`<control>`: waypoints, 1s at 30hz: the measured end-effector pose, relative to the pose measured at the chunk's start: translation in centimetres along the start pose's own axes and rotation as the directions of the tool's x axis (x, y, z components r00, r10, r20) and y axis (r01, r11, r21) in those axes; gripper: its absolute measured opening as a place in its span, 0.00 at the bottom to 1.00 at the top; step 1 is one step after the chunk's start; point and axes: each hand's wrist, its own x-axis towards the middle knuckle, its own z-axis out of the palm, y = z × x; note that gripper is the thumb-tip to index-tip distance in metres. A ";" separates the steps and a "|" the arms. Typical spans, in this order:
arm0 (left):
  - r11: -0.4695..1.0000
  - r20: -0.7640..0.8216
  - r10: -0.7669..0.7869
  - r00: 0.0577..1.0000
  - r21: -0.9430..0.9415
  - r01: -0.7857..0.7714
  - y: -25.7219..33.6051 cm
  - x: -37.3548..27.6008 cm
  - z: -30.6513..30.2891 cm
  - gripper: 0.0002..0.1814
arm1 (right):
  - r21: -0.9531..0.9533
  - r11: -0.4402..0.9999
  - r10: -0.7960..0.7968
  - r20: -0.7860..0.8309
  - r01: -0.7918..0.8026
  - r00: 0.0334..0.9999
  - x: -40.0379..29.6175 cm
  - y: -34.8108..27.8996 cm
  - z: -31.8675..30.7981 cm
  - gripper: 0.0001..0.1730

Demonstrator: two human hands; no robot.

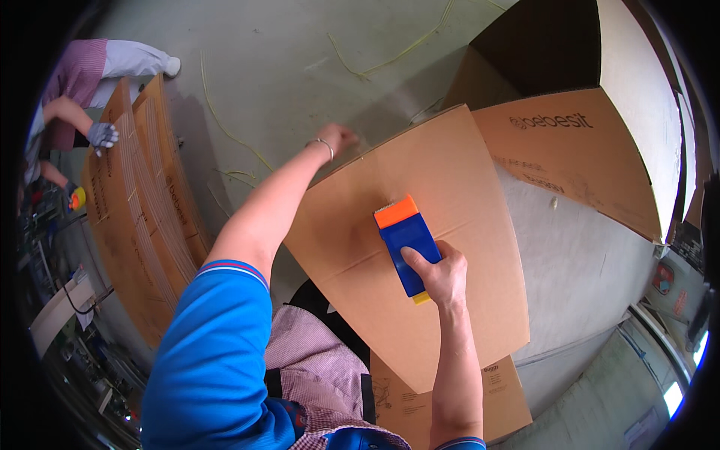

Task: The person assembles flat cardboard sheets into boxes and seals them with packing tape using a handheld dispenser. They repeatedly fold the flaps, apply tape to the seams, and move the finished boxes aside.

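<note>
My right hand [447,273] grips a blue packing tape dispenser [408,247] with an orange head and a toothed metal cutting edge. It is held over the plain brown top of a cardboard box [478,270], which has a faint crease across its middle. Beyond the box's far left edge is my left hand [337,140], blurred, a bracelet at its wrist. Its fingers look bent, but whether they hold anything is not plain.
An open cardboard carton [557,140] bearing print stands at the right. Flattened cartons [135,225] lean in a stack at the left, where a co-worker's gloved hand [103,136] touches them. Yellow strapping [216,124] lies on the concrete floor [281,73]. A printed carton [503,399] sits near my body.
</note>
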 end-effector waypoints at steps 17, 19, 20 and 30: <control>0.521 -0.113 0.789 0.604 0.644 -0.560 12.3 -10.0 1.5 0.35 | -0.044 0.996 -0.065 0.135 0.071 0.989 -3.3 1.8 -6.7 0.42; 0.498 -0.099 0.801 0.591 0.659 -0.564 12.1 -9.8 1.3 0.34 | -0.043 0.999 -0.008 0.161 0.015 0.987 -5.5 5.4 -9.1 0.42; 0.482 -0.105 0.816 0.568 0.666 -0.570 12.2 -9.7 1.1 0.34 | -0.009 0.999 0.034 0.162 -0.033 0.986 -6.9 8.6 -10.7 0.41; 0.422 -0.182 0.777 0.602 0.861 -0.283 12.5 -11.0 3.9 0.36 | -0.299 0.867 0.393 -0.084 -0.400 0.916 -20.0 36.8 -20.8 0.35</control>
